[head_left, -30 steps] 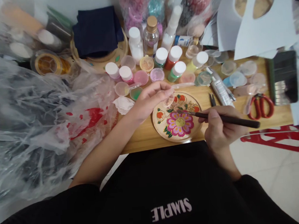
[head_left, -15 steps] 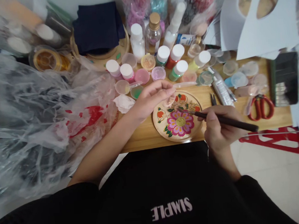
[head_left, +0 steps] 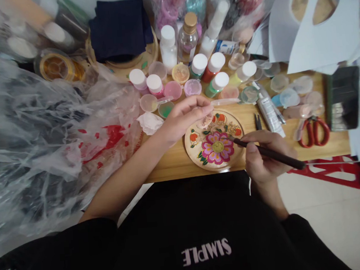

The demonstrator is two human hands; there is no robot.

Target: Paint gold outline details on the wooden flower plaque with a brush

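Note:
A round wooden disc (head_left: 216, 162) painted with a pink flower, green leaves and orange fruits lies near the table's front edge. My right hand (head_left: 264, 158) is closed around a dark thin paintbrush (head_left: 271, 155), its tip touching the disc's right side. My left hand (head_left: 183, 118) rests at the disc's upper left edge, fingers curled and pinched on a small pale thing that I cannot name. Small paint bottles with white caps (head_left: 213, 63) and open little paint cups (head_left: 172, 90) stand just behind the disc.
A heap of crumpled clear plastic bags (head_left: 40, 150) fills the left side. A wooden hoop with dark cloth (head_left: 120, 29) lies at the back. Red-handled scissors (head_left: 313, 130), a grey tube (head_left: 268, 109), a dark phone (head_left: 343, 97) and white cut paper (head_left: 317, 24) are on the right.
The brush tip has slid from the middle of the disc's upper part toward its right edge, and my right hand has tilted with it. The left hand stays put.

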